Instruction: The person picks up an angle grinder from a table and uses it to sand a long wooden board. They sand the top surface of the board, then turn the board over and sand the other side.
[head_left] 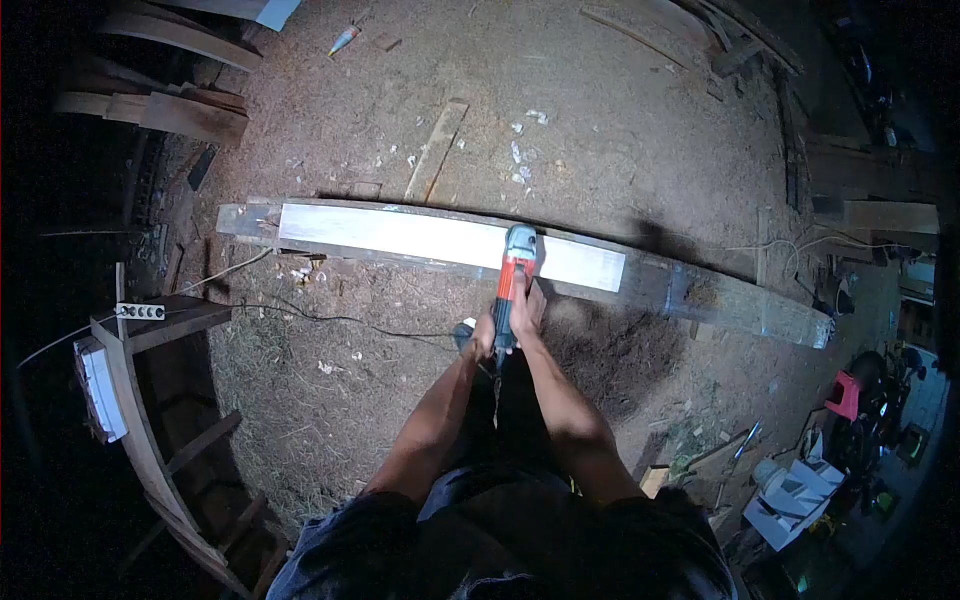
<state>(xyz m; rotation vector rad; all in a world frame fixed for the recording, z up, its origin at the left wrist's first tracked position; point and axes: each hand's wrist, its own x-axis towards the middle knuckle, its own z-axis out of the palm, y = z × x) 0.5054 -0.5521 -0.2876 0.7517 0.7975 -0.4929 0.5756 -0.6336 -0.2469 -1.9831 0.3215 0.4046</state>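
A corded red and black angle grinder [507, 285] with a grey head rests over a pale, light-coloured board [400, 232]. My right hand [527, 308] is wrapped around the middle of its body. Farther back, my left hand [484, 334] grips the rear of the handle. The pale board lies lengthwise on a longer dark beam [740, 300] that runs across in front of me. Beneath the grinder's head, the disc is hidden from above.
A power strip [140, 312] sits on a wooden frame [130, 375] at left, and a black cord [370, 325] crosses the dirt. Planks [195, 118] are stacked at upper left. A loose wood strip [437, 150] lies beyond the beam. White boxes [795, 500] stand at lower right.
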